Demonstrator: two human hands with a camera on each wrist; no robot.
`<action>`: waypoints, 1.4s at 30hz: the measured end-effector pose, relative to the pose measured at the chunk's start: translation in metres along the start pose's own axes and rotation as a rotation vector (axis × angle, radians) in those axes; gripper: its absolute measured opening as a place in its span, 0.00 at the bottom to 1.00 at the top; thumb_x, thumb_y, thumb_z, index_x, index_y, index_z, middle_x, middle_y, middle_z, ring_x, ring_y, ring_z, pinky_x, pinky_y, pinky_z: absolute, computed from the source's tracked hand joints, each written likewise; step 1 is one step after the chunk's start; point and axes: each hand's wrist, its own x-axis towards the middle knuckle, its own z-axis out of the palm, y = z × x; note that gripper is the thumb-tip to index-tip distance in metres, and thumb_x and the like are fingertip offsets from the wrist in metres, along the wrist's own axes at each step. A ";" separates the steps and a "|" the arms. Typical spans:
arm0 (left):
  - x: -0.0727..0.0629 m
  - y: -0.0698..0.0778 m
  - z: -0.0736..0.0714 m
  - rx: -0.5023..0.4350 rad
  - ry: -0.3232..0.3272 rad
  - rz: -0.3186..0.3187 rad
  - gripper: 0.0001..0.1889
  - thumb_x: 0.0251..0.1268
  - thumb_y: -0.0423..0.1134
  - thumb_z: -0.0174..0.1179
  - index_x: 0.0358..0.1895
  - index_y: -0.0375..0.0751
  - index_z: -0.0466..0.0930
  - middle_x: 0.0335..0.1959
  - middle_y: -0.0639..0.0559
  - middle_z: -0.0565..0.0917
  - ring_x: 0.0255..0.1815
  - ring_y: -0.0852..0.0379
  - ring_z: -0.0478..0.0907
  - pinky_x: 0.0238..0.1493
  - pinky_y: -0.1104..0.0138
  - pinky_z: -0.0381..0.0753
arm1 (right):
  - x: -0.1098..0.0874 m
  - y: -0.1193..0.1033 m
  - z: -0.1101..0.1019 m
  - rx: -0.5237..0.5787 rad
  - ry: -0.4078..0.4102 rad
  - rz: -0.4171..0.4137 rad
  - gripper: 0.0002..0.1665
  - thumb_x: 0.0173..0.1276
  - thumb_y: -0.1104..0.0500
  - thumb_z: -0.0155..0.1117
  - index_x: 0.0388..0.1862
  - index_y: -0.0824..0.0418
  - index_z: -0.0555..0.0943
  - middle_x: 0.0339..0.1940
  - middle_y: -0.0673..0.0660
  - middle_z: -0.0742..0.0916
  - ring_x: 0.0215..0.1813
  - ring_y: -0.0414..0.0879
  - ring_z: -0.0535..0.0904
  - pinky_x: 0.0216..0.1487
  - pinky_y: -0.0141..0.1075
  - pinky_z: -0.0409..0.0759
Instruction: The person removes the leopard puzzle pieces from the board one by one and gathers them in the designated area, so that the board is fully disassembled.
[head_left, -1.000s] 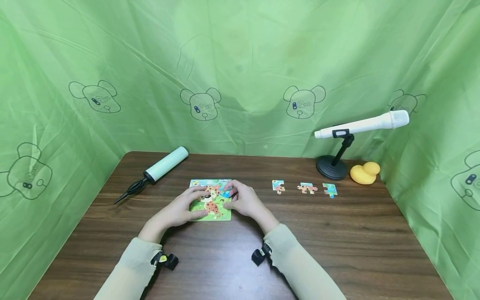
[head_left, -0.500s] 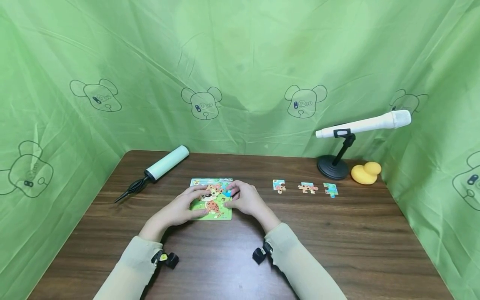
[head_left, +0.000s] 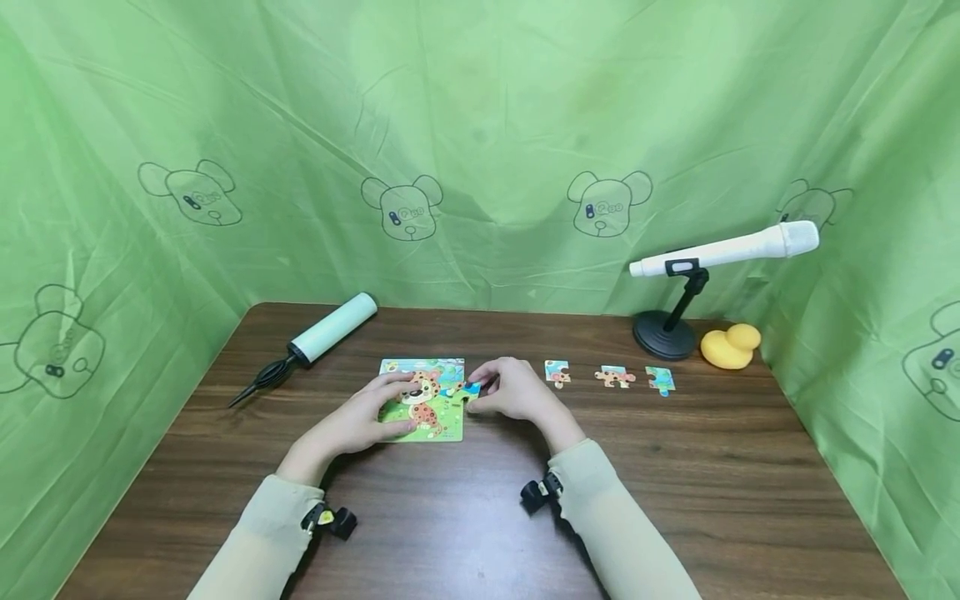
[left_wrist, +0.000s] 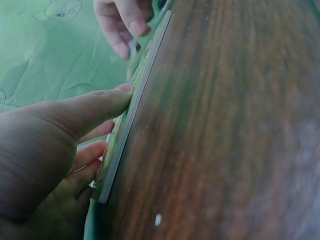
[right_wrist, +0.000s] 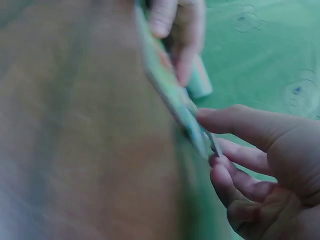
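Note:
A jigsaw puzzle board (head_left: 448,430) with a spotted cartoon animal lies on the table. My left hand (head_left: 360,419) rests on its left part, the thumb (left_wrist: 107,103) pressing near the front edge in the left wrist view and the other fingers spread over the picture. At the board's right edge my right hand (head_left: 517,393) pinches a blue and green puzzle piece (head_left: 471,390) between thumb and fingers. That piece sticks out past the edge, and in the right wrist view it appears as a thin tilted sliver (right_wrist: 215,145). A gap shows in the board beside it.
Three loose puzzle pieces, the nearest a blue and pink one (head_left: 556,372), lie in a row to the right. A white microphone (head_left: 731,250) on a black stand and a yellow rubber duck (head_left: 727,347) are at the back right. A pale green hand pump (head_left: 334,328) lies back left.
My right hand has moved right from over the board to its edge, drawing the pinched puzzle piece out with it. My left hand stays in place on the board.

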 end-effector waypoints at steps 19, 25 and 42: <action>-0.002 0.002 0.002 -0.022 -0.001 0.002 0.35 0.74 0.53 0.73 0.80 0.46 0.76 0.84 0.41 0.67 0.82 0.35 0.67 0.77 0.35 0.68 | -0.102 0.078 -0.155 -0.149 0.042 -0.172 0.26 0.60 0.52 0.90 0.57 0.49 0.90 0.42 0.48 0.89 0.41 0.45 0.83 0.41 0.37 0.82; -0.002 0.002 0.002 -0.011 -0.004 0.000 0.35 0.75 0.53 0.73 0.80 0.47 0.75 0.84 0.42 0.67 0.80 0.37 0.69 0.76 0.36 0.70 | -0.142 0.115 -0.188 -0.113 0.085 -0.140 0.26 0.63 0.56 0.87 0.59 0.53 0.90 0.39 0.54 0.89 0.40 0.46 0.82 0.37 0.34 0.80; -0.001 0.001 0.000 -0.030 -0.013 -0.021 0.36 0.74 0.54 0.73 0.80 0.50 0.75 0.85 0.44 0.66 0.83 0.37 0.65 0.78 0.36 0.68 | -0.177 0.190 -0.203 -0.034 0.043 0.007 0.24 0.64 0.63 0.85 0.58 0.61 0.88 0.32 0.52 0.86 0.35 0.44 0.81 0.36 0.33 0.75</action>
